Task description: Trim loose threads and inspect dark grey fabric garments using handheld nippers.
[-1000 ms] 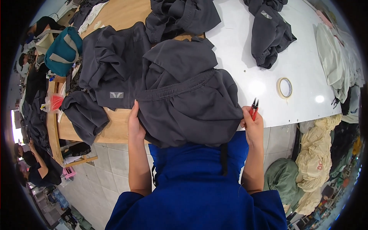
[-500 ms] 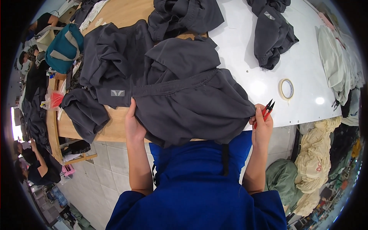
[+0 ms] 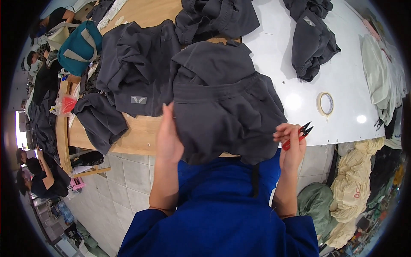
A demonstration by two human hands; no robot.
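A: What's closest?
B: The wearer's blue shirt [image 3: 222,222], then the two hands.
A: What's the left hand [image 3: 169,139] doing?
B: It stands along the left edge of the dark garment [image 3: 222,128], thumb up. It's a bit blurred, so I can't tell whether it pinches the cloth.
A: And the right hand [image 3: 293,143]?
B: Curled around red-handled snips [image 3: 302,135], blades pointing up and to the right. Its fingertips are over the garment's right edge; whether they touch, I can't tell.
A: Where exactly is the garment?
B: Between the hands, at the near edge of the table [image 3: 145,139], with a waistband [image 3: 218,91] running across it.
A: Beyond that?
B: A tape roll [image 3: 320,104] on the white part, to the right. To the left, a dark piece with a grey patch [image 3: 138,100].
A: Farther off?
B: A teal bag [image 3: 75,58] at the upper left, with other people past it.
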